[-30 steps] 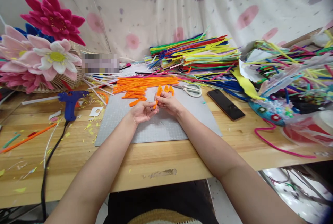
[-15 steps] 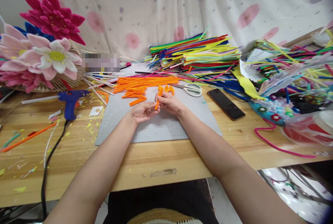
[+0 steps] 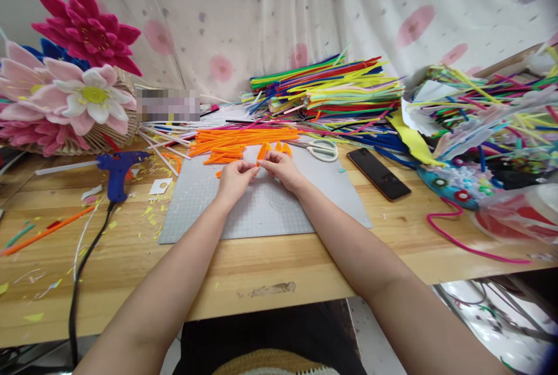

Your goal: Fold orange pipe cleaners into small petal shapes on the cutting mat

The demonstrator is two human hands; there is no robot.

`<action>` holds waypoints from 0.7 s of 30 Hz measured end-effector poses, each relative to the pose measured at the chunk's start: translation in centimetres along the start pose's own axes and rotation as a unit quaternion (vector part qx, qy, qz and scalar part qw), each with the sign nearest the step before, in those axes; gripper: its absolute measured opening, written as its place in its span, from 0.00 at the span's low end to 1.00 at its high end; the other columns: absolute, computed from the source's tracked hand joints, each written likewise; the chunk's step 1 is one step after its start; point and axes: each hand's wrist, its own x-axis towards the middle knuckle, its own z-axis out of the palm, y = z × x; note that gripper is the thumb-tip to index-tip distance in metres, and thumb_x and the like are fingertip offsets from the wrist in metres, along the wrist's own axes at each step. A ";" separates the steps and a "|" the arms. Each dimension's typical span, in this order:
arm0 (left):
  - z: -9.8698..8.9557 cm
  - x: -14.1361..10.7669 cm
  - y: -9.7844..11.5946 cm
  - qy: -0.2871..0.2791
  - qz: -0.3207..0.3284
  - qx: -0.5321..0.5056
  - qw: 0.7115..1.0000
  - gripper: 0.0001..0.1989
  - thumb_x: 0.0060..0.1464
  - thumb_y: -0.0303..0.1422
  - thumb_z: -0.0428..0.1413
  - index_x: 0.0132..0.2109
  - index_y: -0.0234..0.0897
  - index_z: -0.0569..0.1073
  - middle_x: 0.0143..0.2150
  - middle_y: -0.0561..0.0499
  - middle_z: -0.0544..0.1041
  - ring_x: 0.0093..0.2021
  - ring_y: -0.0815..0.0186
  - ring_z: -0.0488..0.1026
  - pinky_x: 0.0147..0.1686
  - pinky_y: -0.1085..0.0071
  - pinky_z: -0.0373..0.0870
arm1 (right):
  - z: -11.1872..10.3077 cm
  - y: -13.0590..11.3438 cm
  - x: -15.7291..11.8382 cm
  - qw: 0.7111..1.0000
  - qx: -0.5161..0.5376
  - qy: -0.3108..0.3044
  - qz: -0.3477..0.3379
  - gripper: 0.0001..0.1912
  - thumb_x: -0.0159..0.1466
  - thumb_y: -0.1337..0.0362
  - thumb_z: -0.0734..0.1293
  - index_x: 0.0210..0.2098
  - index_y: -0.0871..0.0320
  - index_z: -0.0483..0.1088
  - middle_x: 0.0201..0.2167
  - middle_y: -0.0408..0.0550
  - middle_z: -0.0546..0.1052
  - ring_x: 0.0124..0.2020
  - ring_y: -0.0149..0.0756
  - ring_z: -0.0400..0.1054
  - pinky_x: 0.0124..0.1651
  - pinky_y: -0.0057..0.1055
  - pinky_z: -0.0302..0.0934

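Note:
Over the grey cutting mat (image 3: 192, 212), my left hand (image 3: 236, 182) and my right hand (image 3: 282, 169) meet with their fingertips pinched together. Between them a folded orange pipe cleaner (image 3: 263, 150) sticks up, its lower end at the fingertips. Both hands appear to grip it, though the fingers hide the lower end. Just behind my right hand lie small folded orange pieces (image 3: 286, 148), partly covered by it. Short orange pipe cleaner lengths (image 3: 224, 154) are piled beyond my left hand, with longer orange ones (image 3: 248, 135) behind them.
Scissors (image 3: 322, 150) lie at the mat's far right, beside a phone (image 3: 378, 174). A blue glue gun (image 3: 117, 174) with a black cord stands at left, near fuzzy flowers (image 3: 93, 95). Coloured pipe cleaner bundles (image 3: 322, 90) fill the back. Yellow scraps litter the left side.
My left hand has turned, its back now upward, and its fingers have closed in a pinch. The orange piece has moved slightly up and left, between the fingertips.

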 end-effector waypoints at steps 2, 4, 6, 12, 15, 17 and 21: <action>0.0 0.0 -0.3 0.015 0.055 0.109 0.992 0.06 0.44 0.33 0.58 0.29 0.33 0.74 0.27 0.50 0.75 0.26 0.67 0.71 0.32 0.68 0.69 | 0.0 0.2 0.2 0.999 -0.048 0.017 -0.015 0.19 0.46 0.52 0.70 0.21 0.58 0.59 0.17 0.35 0.60 0.19 0.23 0.49 0.22 0.25 0.43; -0.1 -0.3 -0.2 0.027 0.103 0.202 0.974 0.06 0.46 0.33 0.56 0.30 0.35 0.75 0.30 0.49 0.77 0.31 0.65 0.73 0.36 0.67 0.68 | 0.0 0.4 0.3 0.996 -0.087 0.026 -0.024 0.18 0.46 0.52 0.69 0.21 0.58 0.60 0.18 0.36 0.61 0.20 0.24 0.51 0.24 0.26 0.45; -0.1 -0.6 0.1 0.036 0.127 0.262 0.956 0.06 0.47 0.33 0.55 0.32 0.36 0.76 0.33 0.48 0.78 0.34 0.64 0.73 0.38 0.67 0.67 | 0.0 0.6 0.5 0.993 -0.109 0.038 -0.026 0.18 0.46 0.52 0.69 0.22 0.59 0.61 0.19 0.37 0.62 0.22 0.25 0.52 0.27 0.26 0.48; 0.1 -0.7 0.4 0.050 0.136 0.327 0.934 0.09 0.49 0.33 0.53 0.32 0.35 0.77 0.33 0.46 0.78 0.33 0.62 0.72 0.37 0.67 0.65 | 0.0 0.9 0.6 0.994 -0.101 0.034 -0.029 0.17 0.46 0.53 0.68 0.25 0.59 0.62 0.21 0.39 0.64 0.24 0.26 0.55 0.29 0.27 0.50; 0.1 -0.5 0.4 0.051 0.121 0.312 0.941 0.08 0.48 0.33 0.54 0.31 0.35 0.76 0.32 0.47 0.78 0.31 0.63 0.71 0.35 0.67 0.64 | 0.0 0.6 0.4 0.997 -0.078 0.019 -0.020 0.16 0.47 0.53 0.67 0.26 0.59 0.63 0.20 0.38 0.63 0.24 0.26 0.55 0.27 0.27 0.49; 0.1 -0.5 0.4 0.042 0.104 0.288 0.951 0.08 0.48 0.33 0.54 0.30 0.35 0.76 0.30 0.48 0.77 0.29 0.64 0.71 0.33 0.68 0.64 | 0.1 0.3 0.2 0.998 -0.064 0.010 -0.016 0.17 0.46 0.53 0.68 0.26 0.59 0.62 0.20 0.38 0.62 0.23 0.26 0.55 0.26 0.26 0.48; 0.1 -0.4 0.2 0.027 0.097 0.222 0.970 0.07 0.46 0.32 0.55 0.27 0.34 0.75 0.27 0.49 0.76 0.29 0.65 0.71 0.33 0.69 0.64 | 0.0 0.0 0.1 0.999 -0.049 0.002 -0.011 0.16 0.46 0.54 0.68 0.25 0.59 0.62 0.19 0.37 0.61 0.22 0.25 0.53 0.24 0.26 0.46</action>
